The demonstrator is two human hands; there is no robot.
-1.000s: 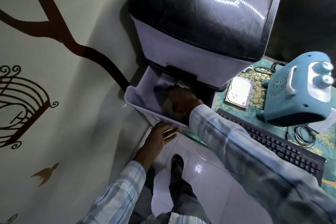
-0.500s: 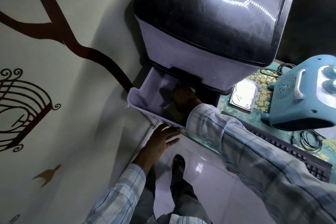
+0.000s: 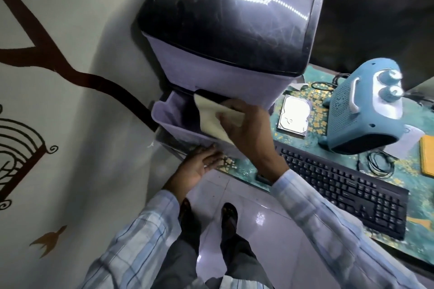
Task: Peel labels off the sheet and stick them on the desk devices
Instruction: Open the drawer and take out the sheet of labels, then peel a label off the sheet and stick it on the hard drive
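Observation:
My right hand (image 3: 246, 129) grips a pale cream label sheet (image 3: 212, 116) and holds it just above the open tray (image 3: 169, 115) of a large printer (image 3: 230, 30) with a glossy black lid and lilac body. My left hand (image 3: 202, 163) rests flat, fingers spread, on the desk edge below the tray's front lip. To the right on the desk lie a silver hard drive (image 3: 294, 115), a blue speaker-like device (image 3: 366, 110) with two white knobs, and a black keyboard (image 3: 342, 192).
The desk (image 3: 312, 148) has a green floral cover. A coiled black cable (image 3: 378, 164) and a yellow pad (image 3: 427, 157) lie at the right. A wall with tree and birdcage decals stands close on the left. My feet stand on white floor tiles (image 3: 249, 209).
My right hand was reaching deep into the printer tray; it has come up and out holding the cream sheet. My left hand stays at the desk edge.

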